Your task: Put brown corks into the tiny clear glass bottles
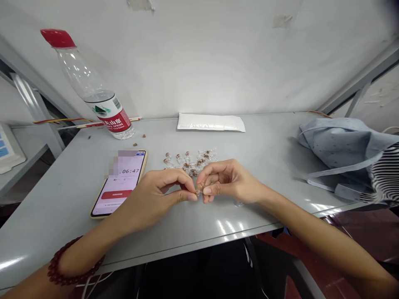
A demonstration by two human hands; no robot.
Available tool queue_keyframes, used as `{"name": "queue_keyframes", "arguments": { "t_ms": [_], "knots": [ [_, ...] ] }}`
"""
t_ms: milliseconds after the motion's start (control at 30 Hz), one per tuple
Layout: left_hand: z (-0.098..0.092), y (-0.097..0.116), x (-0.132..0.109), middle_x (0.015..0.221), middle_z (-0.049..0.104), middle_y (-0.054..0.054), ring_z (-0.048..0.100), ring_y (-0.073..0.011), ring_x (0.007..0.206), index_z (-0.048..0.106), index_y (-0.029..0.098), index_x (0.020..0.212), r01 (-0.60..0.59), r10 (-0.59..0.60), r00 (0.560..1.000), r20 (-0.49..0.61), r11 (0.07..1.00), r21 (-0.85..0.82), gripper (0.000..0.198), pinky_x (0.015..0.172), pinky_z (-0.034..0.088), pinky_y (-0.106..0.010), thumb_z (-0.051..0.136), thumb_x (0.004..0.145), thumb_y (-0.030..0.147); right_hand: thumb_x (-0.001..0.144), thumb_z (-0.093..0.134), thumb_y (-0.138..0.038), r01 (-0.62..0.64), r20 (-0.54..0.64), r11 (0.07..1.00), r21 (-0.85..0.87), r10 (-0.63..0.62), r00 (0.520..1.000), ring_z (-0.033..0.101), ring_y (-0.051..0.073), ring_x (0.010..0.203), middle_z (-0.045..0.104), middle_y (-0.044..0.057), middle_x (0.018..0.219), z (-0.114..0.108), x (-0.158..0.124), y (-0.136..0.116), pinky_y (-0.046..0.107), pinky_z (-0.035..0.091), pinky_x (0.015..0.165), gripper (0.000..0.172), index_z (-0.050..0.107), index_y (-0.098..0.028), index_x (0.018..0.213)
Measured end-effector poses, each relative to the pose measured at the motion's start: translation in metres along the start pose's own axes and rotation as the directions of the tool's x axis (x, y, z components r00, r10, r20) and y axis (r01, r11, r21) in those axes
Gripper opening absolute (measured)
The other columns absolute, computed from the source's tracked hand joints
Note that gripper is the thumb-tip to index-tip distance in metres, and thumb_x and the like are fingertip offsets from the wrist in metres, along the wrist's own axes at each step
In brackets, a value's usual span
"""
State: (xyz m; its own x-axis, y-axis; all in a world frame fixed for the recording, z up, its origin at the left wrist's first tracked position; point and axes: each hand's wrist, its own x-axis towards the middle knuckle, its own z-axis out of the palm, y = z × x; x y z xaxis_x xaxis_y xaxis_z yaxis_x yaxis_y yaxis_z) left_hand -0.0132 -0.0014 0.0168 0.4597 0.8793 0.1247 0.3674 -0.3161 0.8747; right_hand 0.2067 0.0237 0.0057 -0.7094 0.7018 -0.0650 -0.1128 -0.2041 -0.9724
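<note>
Above the tabletop [268, 145]: one small clear vial [201, 186], pinched by my left fingers [188, 196] and my right fingers [215, 189], seemingly for steadiness; corked vials [186, 165], clustered just beyond, presumably for easy reach.

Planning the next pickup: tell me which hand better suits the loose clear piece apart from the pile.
Probably the right hand: the clear piece lies by its wrist; the left hand is farther off. Both pinch clear glassware.

The left hand [168, 189] and right hand [232, 182] are pinching a tiny transparent vial [201, 187] between them; small clear cork-stoppered bottles [193, 164] are lying just behind on the glossy grey table [174, 236].
</note>
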Motion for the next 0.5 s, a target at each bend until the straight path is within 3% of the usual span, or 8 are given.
{"name": "queue_keyframes", "arguments": {
  "t_ms": [133,233,300,367,433,500],
  "knots": [
    [0.003,-0.002,0.002,0.075,0.071,0.006,0.066,-0.0125,0.072,0.067,0.025,0.07,-0.013,0.011,0.999,-0.032,0.998,-0.059,0.012,0.072,0.054,-0.026,0.07,0.081,0.019,0.079,0.079,-0.019,0.007,-0.023,1.0,-0.013,-0.007,1.0,0.072,0.013,0.069,0.072,0.001,0.073,0.0,-0.002,0.003,0.028,0.059,0.068,0.016,0.069,-0.014,0.091],
    [0.001,-0.002,0.003,0.077,0.071,0.007,0.065,-0.0118,0.073,0.068,0.026,0.072,-0.01,0.01,1.0,-0.005,1.0,0.014,0.012,0.072,0.052,-0.024,0.069,0.082,0.02,0.081,0.076,-0.02,0.015,-0.015,0.998,-0.053,-0.016,1.0,0.073,0.015,0.072,0.072,0.002,0.076,0.0,-0.003,0.003,0.029,0.059,0.069,0.015,0.066,-0.015,0.091],
    [-0.006,-0.002,0.003,0.081,0.072,0.008,0.065,-0.0119,0.073,0.07,0.029,0.077,0.014,-0.018,0.999,0.032,0.994,0.113,0.01,0.07,0.051,-0.024,0.067,0.086,0.024,0.083,0.074,-0.021,0.063,-0.038,0.98,-0.188,-0.071,0.997,0.072,0.015,0.075,0.072,0.002,0.081,0.0,-0.003,0.002,0.031,0.058,0.071,0.013,0.066,-0.016,0.092],
    [-0.018,-0.004,0.001,0.084,0.073,0.008,0.064,-0.0122,0.07,0.071,0.032,0.085,0.043,-0.057,0.997,0.052,0.97,0.239,0.01,0.063,0.049,-0.023,0.063,0.09,0.031,0.084,0.07,-0.02,0.127,-0.097,0.889,-0.439,-0.188,0.977,0.069,0.016,0.08,0.072,0.004,0.088,-0.001,-0.002,0.002,0.032,0.056,0.073,0.008,0.066,-0.017,0.091],
    [-0.032,-0.008,-0.003,0.08,0.072,0.007,0.06,-0.0126,0.061,0.07,0.031,0.087,0.04,-0.072,0.995,0.072,0.926,0.375,0.013,0.054,0.044,-0.024,0.059,0.092,0.034,0.085,0.064,-0.016,0.144,-0.126,0.733,-0.665,-0.3,0.946,0.066,0.016,0.083,0.072,0.005,0.092,-0.003,0.0,0.002,0.032,0.053,0.074,0.006,0.066,-0.017,0.091],
    [-0.045,-0.015,-0.007,0.073,0.069,0.005,0.06,-0.0147,0.063,0.068,0.029,0.083,0.005,-0.084,0.987,0.138,0.87,0.492,0.016,0.056,0.044,-0.025,0.055,0.092,0.031,0.086,0.06,-0.013,0.13,-0.128,0.616,-0.777,-0.358,0.925,0.064,0.016,0.083,0.071,0.004,0.093,-0.006,0.002,0.003,0.032,0.051,0.073,0.01,0.066,-0.017,0.092]
  ]
}}
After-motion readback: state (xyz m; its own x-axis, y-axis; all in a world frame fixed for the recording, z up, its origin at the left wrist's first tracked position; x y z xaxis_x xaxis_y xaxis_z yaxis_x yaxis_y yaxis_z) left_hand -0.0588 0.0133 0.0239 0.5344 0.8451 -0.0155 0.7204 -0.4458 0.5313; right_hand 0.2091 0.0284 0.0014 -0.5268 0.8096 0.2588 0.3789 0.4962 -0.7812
